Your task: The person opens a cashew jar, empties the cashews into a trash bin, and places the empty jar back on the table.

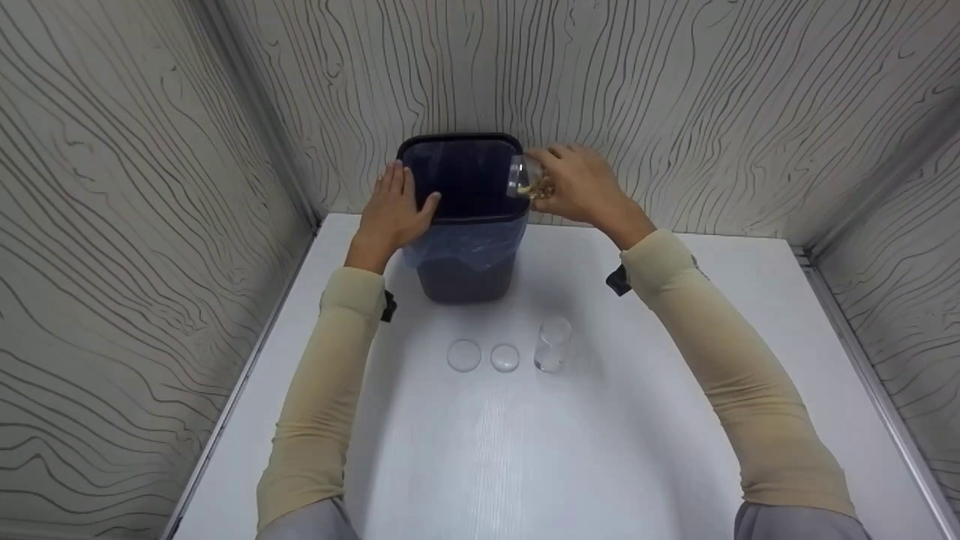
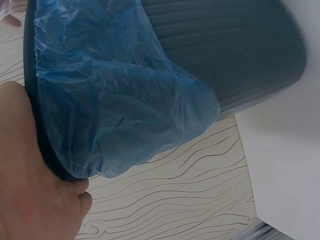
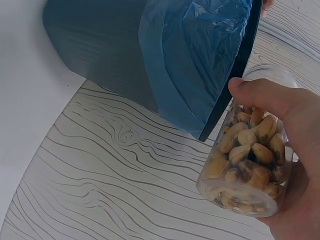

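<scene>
A dark trash bin (image 1: 465, 281), lined with a blue plastic bag (image 2: 125, 110), stands at the table's back edge. My left hand (image 1: 394, 212) grips its left rim, thumb on the inner side and fingers outside. My right hand (image 1: 581, 184) holds a clear plastic jar (image 3: 245, 200) at the bin's right rim, tipped on its side with the mouth toward the bin. Brown and tan nuts (image 3: 252, 145) lie inside the jar, mostly in its bottom half. The jar's mouth has no lid on it.
In front of the bin, a larger clear round lid (image 1: 464, 355), a smaller clear lid (image 1: 505, 358) and a second clear jar (image 1: 553, 346), standing upright, form a row on the white table (image 1: 480, 450). Wood-patterned panels (image 1: 675, 97) enclose the back and sides.
</scene>
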Demonstrator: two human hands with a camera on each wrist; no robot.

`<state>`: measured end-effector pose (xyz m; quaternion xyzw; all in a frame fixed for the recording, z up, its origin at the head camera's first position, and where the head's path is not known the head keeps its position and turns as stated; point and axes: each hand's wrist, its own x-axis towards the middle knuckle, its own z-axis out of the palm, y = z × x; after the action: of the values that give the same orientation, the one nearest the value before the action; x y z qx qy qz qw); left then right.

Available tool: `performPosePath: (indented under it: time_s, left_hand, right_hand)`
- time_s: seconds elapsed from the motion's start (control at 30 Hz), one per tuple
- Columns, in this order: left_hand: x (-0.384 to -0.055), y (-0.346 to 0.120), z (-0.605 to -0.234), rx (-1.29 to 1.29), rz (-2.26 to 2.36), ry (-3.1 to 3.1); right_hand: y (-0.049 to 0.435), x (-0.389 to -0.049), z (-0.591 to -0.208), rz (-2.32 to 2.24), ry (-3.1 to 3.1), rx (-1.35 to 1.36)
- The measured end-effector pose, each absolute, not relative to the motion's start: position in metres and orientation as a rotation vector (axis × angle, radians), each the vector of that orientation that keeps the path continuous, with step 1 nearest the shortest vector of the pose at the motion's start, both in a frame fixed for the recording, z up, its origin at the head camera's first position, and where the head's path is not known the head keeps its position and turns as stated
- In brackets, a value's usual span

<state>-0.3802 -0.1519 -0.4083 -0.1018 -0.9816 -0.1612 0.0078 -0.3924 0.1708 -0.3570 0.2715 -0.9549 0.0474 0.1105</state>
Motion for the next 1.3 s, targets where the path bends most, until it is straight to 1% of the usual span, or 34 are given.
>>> performPosePath:
  time_s: [1.3]
  left_hand:
    - [-0.3802,-0.1518,-0.4098,-0.315,-0.518,-3.057]
  right_hand:
    - [0.1663,-0.3903,-0.3548,0.065,-2.807,0.791]
